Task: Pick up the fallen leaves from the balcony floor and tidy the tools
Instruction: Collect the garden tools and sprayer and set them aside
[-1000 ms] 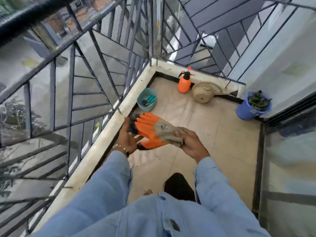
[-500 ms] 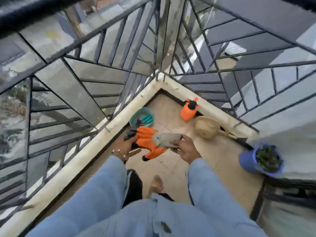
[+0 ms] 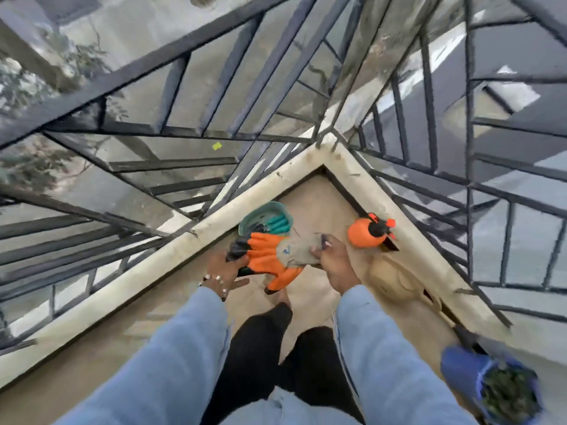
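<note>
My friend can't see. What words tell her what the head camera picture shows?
A person's two hands hold orange garden gloves above a balcony floor: the right hand grips the grey cuff, the left hand holds the fingertips. Nearby sit a teal tool basket and an orange spray bottle.

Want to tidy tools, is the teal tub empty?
Not empty: the teal tub holds teal-handled tools.

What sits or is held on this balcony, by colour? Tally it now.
Orange: 2, gloves held by both hands, spray bottle
Teal: 1, tool tub
Beige: 1, watering can
Blue: 1, plant pot
Total: 5
</note>
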`<state>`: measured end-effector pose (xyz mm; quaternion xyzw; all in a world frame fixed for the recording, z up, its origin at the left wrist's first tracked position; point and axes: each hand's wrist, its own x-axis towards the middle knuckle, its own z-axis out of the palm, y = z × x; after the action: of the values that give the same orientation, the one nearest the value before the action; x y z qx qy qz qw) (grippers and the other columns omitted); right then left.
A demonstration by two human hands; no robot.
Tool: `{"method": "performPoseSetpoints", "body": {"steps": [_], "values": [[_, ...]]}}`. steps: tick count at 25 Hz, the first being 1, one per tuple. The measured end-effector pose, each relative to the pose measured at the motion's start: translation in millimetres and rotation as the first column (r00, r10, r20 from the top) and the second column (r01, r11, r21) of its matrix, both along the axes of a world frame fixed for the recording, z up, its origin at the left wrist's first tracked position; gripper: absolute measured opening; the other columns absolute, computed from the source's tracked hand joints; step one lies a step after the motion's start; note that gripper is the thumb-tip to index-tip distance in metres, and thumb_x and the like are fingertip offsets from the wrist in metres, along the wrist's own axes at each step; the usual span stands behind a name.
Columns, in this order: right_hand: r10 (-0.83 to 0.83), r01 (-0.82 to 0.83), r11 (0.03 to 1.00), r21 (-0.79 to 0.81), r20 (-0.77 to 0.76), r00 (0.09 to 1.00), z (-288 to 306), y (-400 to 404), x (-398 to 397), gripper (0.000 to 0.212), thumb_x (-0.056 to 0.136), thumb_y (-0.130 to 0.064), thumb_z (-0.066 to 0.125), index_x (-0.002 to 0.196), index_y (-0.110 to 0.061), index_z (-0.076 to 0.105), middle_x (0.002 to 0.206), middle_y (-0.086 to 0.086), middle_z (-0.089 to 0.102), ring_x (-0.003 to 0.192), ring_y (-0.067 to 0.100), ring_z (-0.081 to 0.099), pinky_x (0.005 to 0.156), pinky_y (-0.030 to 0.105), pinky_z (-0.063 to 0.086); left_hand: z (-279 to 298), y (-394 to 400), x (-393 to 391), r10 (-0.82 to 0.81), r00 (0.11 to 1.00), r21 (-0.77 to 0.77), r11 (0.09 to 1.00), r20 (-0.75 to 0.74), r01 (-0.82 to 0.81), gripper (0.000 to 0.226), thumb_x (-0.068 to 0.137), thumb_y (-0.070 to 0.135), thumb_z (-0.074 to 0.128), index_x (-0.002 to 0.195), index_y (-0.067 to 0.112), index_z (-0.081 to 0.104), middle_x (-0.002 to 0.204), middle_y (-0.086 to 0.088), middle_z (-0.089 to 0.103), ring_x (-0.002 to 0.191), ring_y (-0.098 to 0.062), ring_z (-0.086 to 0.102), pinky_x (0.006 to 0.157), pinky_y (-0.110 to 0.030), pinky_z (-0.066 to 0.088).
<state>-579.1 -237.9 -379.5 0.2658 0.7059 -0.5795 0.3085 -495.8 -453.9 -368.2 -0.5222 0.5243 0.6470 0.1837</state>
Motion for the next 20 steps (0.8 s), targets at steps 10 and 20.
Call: {"method": "performPoseSetpoints", "body": {"steps": [10,20], "values": [[0.393,-0.395,0.912,0.112,0.039,0.919,-241,-60,-152,0.012,0.067,-0.008,0.064,0.071,-0.017,0.070,0.084,0.008,0.071,0.088,0.034,0.069,0.083,0.048,0.056,-220,-29,-110,0.250,0.961,-0.068,0.968,0.120,-0.243,0.031,0.094,0.007,0.058,0.125,0.006,0.056,0.118,-0.016,0.064,0.097,-0.032,0.062,0.065,-0.039,0.056],[0.506,-0.541,0.800,0.259,0.193,0.841,-411,-76,-136,0.044,0.074,-0.030,0.065,0.117,-0.019,0.059,0.109,0.009,0.065,0.107,0.032,0.061,0.093,0.049,0.050,-367,-35,-76,0.353,0.862,-0.025,0.929,0.365,-0.370,0.032,0.094,0.021,0.058,0.125,0.014,0.057,0.102,-0.007,0.057,0.093,-0.026,0.056,0.075,-0.035,0.046]]}}
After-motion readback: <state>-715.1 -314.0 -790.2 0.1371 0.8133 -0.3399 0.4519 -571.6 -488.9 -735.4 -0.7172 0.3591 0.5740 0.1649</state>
